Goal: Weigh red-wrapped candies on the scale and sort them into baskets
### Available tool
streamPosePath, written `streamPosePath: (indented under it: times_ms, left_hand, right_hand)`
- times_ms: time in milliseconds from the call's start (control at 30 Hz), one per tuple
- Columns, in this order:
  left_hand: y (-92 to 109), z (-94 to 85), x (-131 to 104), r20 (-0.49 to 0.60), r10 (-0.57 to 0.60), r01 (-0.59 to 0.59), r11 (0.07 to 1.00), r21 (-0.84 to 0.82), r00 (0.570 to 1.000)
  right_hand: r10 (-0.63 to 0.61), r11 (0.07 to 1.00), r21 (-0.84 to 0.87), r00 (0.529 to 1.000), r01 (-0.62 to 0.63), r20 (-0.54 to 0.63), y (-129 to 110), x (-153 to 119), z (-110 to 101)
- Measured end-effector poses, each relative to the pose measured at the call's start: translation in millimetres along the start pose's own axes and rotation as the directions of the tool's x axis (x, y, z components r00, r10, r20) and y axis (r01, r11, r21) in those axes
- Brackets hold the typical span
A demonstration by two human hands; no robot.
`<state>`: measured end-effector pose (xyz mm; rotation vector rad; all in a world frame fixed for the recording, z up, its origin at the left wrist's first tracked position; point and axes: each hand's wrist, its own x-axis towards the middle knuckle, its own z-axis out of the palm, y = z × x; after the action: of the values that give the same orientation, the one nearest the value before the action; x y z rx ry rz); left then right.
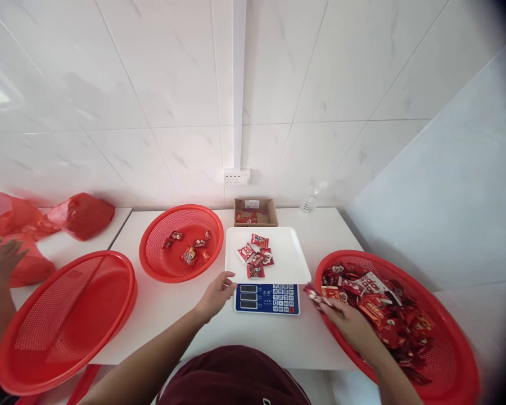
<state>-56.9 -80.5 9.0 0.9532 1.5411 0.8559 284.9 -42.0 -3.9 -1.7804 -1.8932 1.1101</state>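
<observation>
My right hand (344, 316) pinches a few small red wrapped candies (316, 295) between the scale and the full red basket (335, 260); their exact number is unclear. My left hand (217, 293) is beside the front left corner of the scale's white pan (284, 264), with bent fingers apart and nothing in them. Several red and white wrapped candies (256, 271) lie grouped on the pan. In front of it shows the scale's blue keypad panel (266, 298). The right basket holds a large heap of red packets (379, 309).
A red basket (145, 256) with several candies stands left of the scale. Nearer is an empty red basket (80, 315), with another person's hand (2, 259) beside it. Behind are a cardboard box (270, 211) and a clear bottle (308, 203). Red plastic bags (82, 216) lie far left.
</observation>
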Motion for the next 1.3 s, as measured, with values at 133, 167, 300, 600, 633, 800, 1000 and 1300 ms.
streamPosePath:
  times_ms: [133,167,300,600,633,800,1000,1300]
  left_hand:
    - [-30.3,-50.6,-9.3,-0.239,0.144,-0.079,0.962,0.262,0.96]
    - [-39.0,-62.3,-12.7,-0.279,0.155,-0.059,0.944,0.325,0.948]
    - [-65.1,-99.8,-27.3,-0.395,0.326,-0.013,0.784,0.621,0.859]
    - [-76.9,-137.8,-54.7,-0.579,0.267,0.398,0.508,0.764,0.771]
    - [-79.0,-141.3,-57.1,-0.596,0.243,0.431,0.495,0.755,0.765]
    - [-92.4,-163.6,-65.2,-0.645,0.126,0.519,0.488,0.702,0.754]
    - [-105.2,-185.3,-59.3,-0.585,0.164,0.424,0.54,0.727,0.794]
    - [-99.2,-203.0,-36.0,-0.526,0.194,0.252,0.709,0.659,0.828]
  right_hand:
    - [0.131,0.945,-0.267,0.967,-0.188,-0.218,72.1,-6.9,-32.6]
    - [0.151,0.926,-0.306,0.958,-0.224,-0.243,82.6,-7.5,-36.1]
    - [0.028,0.872,-0.441,0.92,-0.214,-0.391,81.2,2.1,-29.3]
    - [-0.401,0.879,-0.362,0.892,0.311,-0.208,-33.3,64.7,76.5]
    - [-0.405,0.875,-0.358,0.898,0.325,-0.175,-42.0,70.8,88.9]
    - [-0.383,0.869,-0.375,0.919,0.324,-0.093,-75.1,95.8,130.6]
    - [-0.178,0.875,-0.467,0.982,0.126,-0.07,-109.7,105.7,151.5]
    - [-0.302,0.83,-0.544,0.92,0.124,-0.249,-140.9,104.1,167.1]
